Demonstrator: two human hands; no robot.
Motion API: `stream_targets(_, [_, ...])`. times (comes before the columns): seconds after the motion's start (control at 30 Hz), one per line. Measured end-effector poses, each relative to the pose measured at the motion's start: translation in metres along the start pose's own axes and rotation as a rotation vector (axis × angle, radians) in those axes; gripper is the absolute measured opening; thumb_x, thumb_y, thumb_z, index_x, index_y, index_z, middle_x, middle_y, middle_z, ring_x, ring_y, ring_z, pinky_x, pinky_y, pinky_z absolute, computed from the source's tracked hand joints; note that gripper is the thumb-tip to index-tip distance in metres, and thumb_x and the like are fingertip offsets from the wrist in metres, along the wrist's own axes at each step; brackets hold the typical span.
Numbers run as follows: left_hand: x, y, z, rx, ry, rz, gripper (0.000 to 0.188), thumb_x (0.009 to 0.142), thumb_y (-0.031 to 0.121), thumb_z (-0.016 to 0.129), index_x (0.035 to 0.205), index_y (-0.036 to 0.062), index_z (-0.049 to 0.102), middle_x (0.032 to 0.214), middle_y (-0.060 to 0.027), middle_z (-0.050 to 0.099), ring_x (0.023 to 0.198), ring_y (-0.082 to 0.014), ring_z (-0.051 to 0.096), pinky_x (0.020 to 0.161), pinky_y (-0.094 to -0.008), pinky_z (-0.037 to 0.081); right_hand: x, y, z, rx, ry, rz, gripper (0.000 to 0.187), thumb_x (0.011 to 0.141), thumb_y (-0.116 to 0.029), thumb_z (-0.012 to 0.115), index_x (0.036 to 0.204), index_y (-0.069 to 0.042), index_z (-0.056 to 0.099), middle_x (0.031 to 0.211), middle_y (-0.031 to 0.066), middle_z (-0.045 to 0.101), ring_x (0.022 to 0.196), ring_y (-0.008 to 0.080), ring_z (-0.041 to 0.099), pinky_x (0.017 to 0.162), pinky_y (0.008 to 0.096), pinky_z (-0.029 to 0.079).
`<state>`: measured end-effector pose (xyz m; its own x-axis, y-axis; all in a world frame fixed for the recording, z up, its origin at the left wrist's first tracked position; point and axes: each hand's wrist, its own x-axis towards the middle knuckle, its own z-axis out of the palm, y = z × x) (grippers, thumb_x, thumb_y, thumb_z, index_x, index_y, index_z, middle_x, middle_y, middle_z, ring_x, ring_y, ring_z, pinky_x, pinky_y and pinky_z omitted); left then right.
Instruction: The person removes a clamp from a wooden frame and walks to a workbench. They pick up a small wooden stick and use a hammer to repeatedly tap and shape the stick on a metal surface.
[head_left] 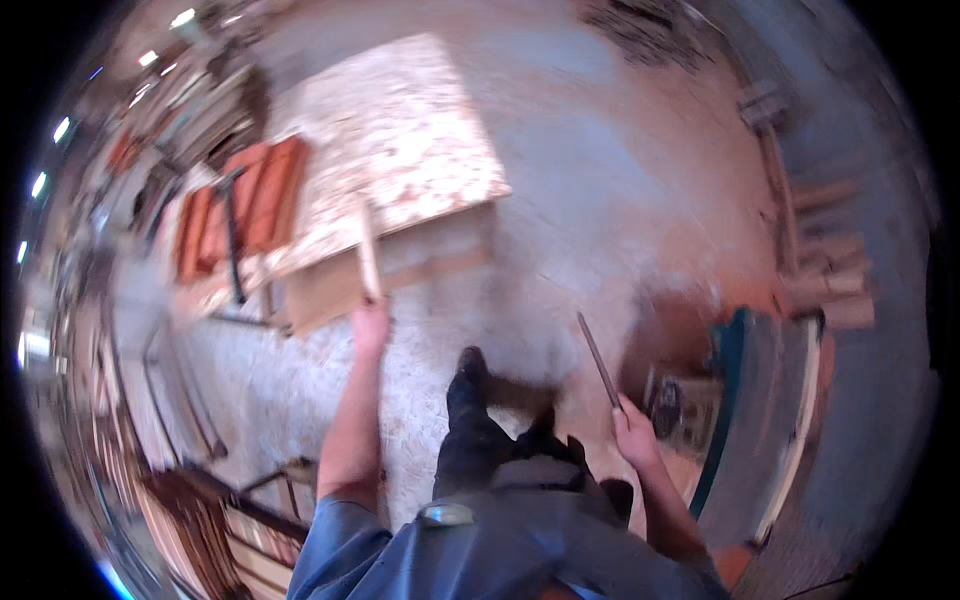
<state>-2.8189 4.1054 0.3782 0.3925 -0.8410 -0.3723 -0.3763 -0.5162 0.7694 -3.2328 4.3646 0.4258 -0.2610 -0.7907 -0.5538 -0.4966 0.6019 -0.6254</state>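
Note:
My left hand (370, 325) is closed around the near end of a pale, narrow wooden strip (368, 250). The strip points away from me, and its far end overlaps the edge of a chipboard-topped table (400, 120) in view; I cannot tell whether they touch. On my right, my right hand (633, 432) grips a slim, dark, straight rod (597, 360), tilted up and to the left. Blur hides what kind of tool the rod is. Reddish-brown wooden boards (265, 195) lie on the table's left side, with a dark bar clamp (231, 235) across them.
To the right stands a green-edged bench or machine (730, 400) with a grey top. Wooden pieces (830, 270) lie beyond it on the floor. Stacked dark-framed wooden parts (200, 530) are at the lower left. My legs (470, 430) stand on a dusty floor (570, 120).

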Motion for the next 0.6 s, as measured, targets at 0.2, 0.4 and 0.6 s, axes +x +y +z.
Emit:
stream_targets(0.2, [0.365, -0.157, -0.097, 1.163, 0.553, 1.413, 0.029, 0.085, 0.032, 0.059, 0.095, 0.0057, 0.066, 0.089, -0.0139, 0.068, 0.071, -0.0266, 0.066, 0.061, -0.0475, 0.052, 0.034, -0.057, 0.028, 0.030, -0.058, 0.129, 0.039, 0.098, -0.021, 0.047, 0.137, -0.016, 0.048, 0.125, 0.0191, 0.059, 0.111, 0.0345, 0.060, 0.097, 0.0393, 0.046])
stream_targets(0.4, [0.321, 0.021, 0.002, 1.227, 0.233, 0.358, 0.060, 0.085, 0.058, 0.052, 0.102, 0.0034, 0.069, 0.096, -0.0171, 0.070, 0.089, -0.0367, 0.068, 0.076, -0.0475, 0.056, 0.008, -0.084, 0.076, 0.100, 0.190, 0.234, 0.043, 0.098, -0.034, 0.044, 0.135, -0.012, 0.049, 0.108, 0.0239, 0.064, 0.098, 0.0428, 0.061, 0.090, 0.0470, 0.048])
stream_targets(0.6, [0.441, -0.035, -0.018, 1.111, 0.408, 0.158, 0.050, 0.084, 0.049, 0.050, 0.092, 0.0052, 0.074, 0.101, -0.0150, 0.071, 0.094, -0.0345, 0.068, 0.083, -0.0452, 0.055, 0.024, -0.109, 0.083, 0.069, 0.157, 0.294, 0.043, 0.097, -0.033, 0.045, 0.135, -0.014, 0.049, 0.098, 0.0252, 0.065, 0.091, 0.0436, 0.063, 0.084, 0.0481, 0.050])
